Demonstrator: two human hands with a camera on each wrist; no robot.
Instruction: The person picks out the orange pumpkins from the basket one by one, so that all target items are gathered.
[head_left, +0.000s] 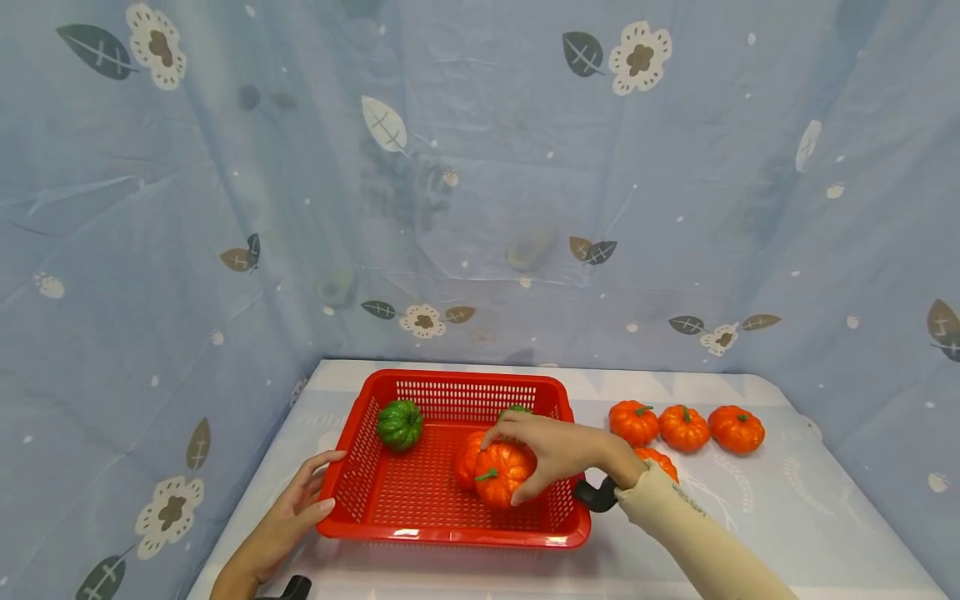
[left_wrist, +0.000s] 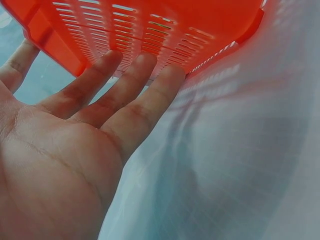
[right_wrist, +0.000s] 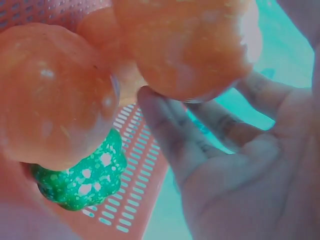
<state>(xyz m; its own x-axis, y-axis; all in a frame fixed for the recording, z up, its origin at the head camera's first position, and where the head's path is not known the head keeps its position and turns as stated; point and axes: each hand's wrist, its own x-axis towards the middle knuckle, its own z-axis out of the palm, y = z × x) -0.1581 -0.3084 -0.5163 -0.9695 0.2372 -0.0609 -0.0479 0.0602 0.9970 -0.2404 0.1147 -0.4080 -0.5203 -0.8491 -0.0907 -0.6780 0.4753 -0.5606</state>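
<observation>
Over the right part of a red plastic basket (head_left: pixel 408 533), my right hand (head_left: pixel 558 450) grips a small orange pumpkin (head_left: pixel 504 475) with a green stem, thumb on the near side and fingers over the far side. Another orange pumpkin (head_left: pixel 465 461) shows partly behind it in the basket. One green pumpkin (head_left: pixel 400 425) lies at the basket's left; a second green one (head_left: pixel 517 411) is mostly hidden by my right hand. At the basket's left side, my left hand (head_left: pixel 288 512) has its fingers spread. Its fingertips (left_wrist: pixel 170 77) lie right at the slotted wall (left_wrist: pixel 145 30).
Right of the basket, three orange pumpkins (head_left: pixel 683 428) stand in a row on the white patterned table (head_left: pixel 810 517). A further orange pumpkin (head_left: pixel 660 461) is partly covered by my right wrist. Blue floral cloth (head_left: pixel 480 208) hangs behind and at both sides.
</observation>
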